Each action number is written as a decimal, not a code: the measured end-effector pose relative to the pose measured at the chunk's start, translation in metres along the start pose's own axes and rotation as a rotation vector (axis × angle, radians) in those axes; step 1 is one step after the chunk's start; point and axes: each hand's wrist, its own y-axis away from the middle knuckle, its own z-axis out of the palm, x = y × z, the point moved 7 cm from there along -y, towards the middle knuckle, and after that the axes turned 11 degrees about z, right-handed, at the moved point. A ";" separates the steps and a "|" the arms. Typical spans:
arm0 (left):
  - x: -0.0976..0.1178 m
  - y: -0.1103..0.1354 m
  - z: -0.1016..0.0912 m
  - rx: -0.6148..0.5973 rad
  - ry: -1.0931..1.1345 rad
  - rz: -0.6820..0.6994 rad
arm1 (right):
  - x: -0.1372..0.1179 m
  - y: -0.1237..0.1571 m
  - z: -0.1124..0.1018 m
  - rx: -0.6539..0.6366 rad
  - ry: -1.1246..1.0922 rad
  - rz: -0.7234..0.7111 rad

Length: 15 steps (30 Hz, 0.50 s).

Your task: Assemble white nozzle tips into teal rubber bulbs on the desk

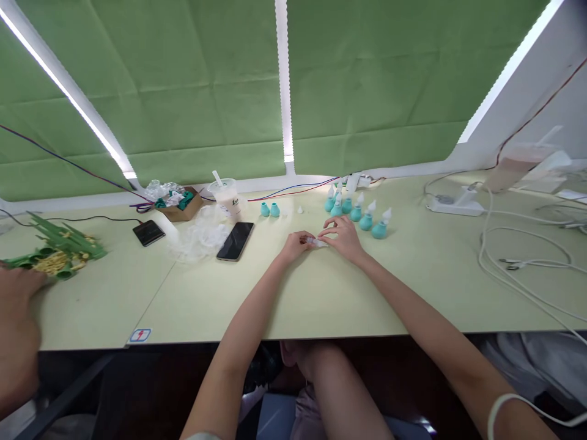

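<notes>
Clear plastic piece (315, 242), 1, between the hands at the pale tabletop (316, 293): left hand (296, 245) grips it; right hand (343, 237) adjoins, closure indeterminable. Open-necked teal bulbs (274, 211), 2, stand beyond.

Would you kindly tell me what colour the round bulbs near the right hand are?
The round bulbs are turquoise, seen best in the head view.

Looks like a shared office or workroom tbh: long table (339, 299), power strip (454, 205), green window blinds (367, 79), plus a co-worker's hand (21, 286).
</notes>
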 end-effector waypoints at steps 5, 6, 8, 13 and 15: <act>-0.005 -0.001 0.001 0.020 -0.005 0.004 | -0.002 0.003 0.006 -0.047 0.086 -0.039; -0.006 -0.001 0.002 0.021 -0.004 0.007 | -0.001 0.003 0.006 -0.051 0.089 -0.036; -0.009 -0.002 0.003 0.017 0.007 0.014 | 0.001 0.003 0.007 -0.053 0.088 -0.029; -0.009 -0.002 0.003 0.009 -0.002 0.013 | 0.000 0.004 0.008 -0.054 0.070 -0.042; -0.005 -0.001 0.003 0.010 -0.011 0.007 | -0.002 0.005 0.009 -0.052 0.052 -0.043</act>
